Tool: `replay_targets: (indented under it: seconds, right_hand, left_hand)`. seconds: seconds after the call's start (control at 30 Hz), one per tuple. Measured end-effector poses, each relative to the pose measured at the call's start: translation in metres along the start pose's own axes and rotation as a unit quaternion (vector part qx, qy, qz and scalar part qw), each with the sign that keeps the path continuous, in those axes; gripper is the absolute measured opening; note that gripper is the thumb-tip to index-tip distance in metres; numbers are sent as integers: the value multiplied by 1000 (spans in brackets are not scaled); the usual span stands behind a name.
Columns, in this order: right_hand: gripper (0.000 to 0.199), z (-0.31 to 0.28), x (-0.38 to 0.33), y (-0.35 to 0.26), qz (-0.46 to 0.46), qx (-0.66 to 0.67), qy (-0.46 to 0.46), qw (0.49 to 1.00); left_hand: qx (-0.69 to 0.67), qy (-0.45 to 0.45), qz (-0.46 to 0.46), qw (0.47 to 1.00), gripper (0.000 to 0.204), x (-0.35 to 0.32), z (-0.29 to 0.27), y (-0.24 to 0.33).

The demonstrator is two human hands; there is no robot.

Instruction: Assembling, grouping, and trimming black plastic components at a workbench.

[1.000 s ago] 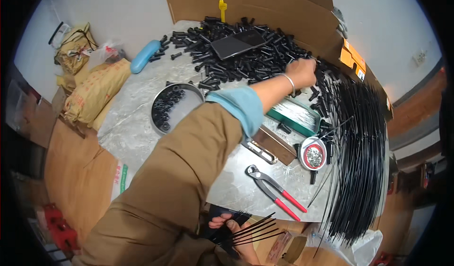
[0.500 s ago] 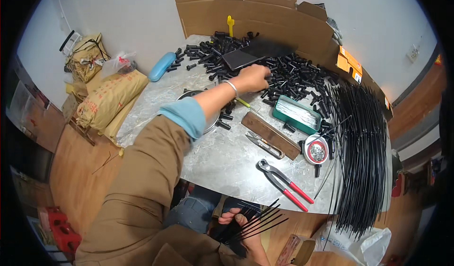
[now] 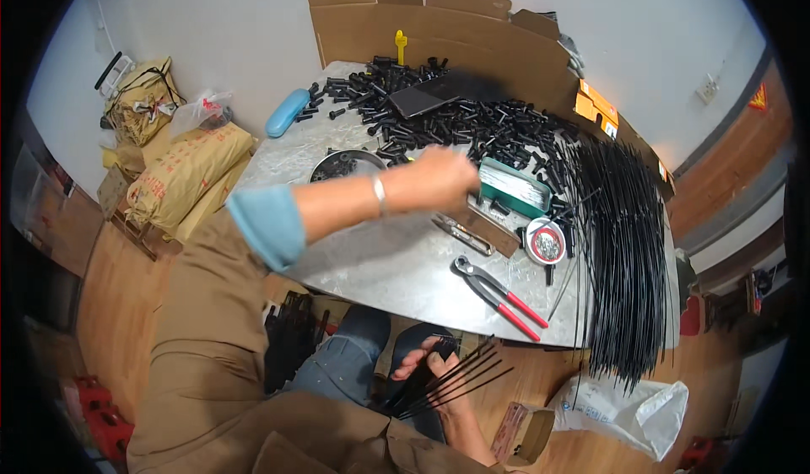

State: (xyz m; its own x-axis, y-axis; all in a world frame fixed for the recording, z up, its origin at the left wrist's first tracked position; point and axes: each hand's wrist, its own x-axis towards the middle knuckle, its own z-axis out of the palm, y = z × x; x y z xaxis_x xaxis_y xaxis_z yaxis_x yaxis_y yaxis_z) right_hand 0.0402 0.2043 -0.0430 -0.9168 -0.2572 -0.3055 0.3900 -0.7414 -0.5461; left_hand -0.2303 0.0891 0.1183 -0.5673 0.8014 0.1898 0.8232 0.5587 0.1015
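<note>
My left hand [image 3: 434, 180] hangs over the table, blurred, its fingers curled closed with their tips hidden. What it holds, if anything, cannot be made out. Beside it are a green tray [image 3: 496, 182] of thin pale rods and a brown block [image 3: 504, 236]. Behind lies a heap of short black bolt-like pieces [image 3: 439, 130]. Below the table edge, over my lap, my right hand [image 3: 443, 373] is closed around several thin black rods [image 3: 468, 379], which fan out to the right. A dark piece under its thumb is partly hidden.
Red-handled pincers [image 3: 499, 297], a folding knife [image 3: 464, 236] and a white-and-red cup [image 3: 545, 242] lie nearby. A large bundle of black rods [image 3: 626, 263] overhangs the table's right edge. Cardboard [image 3: 456, 31] screens the back; a round black dish [image 3: 344, 164] sits left, behind my forearm.
My left hand has come back from the black heap toward me, to the near side of the green tray. My right hand still holds the rods. The whole view has shifted slightly.
</note>
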Motion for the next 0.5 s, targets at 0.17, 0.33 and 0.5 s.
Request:
replay_targets:
  seconds: [0.17, 0.33, 0.5]
  right_hand:
    - [26, 28, -15, 0, -21, 7, -68, 997]
    - [27, 38, -17, 7, 6, -45, -67, 997]
    - [37, 52, -21, 17, -23, -99, -48, 994]
  left_hand:
    - [-53, -120, 131, 983, 12, -121, 30, 80]
    - [-288, -165, 11, 943, 21, -182, 29, 93]
    - [-661, -185, -180, 704, 16, -203, 36, 96]
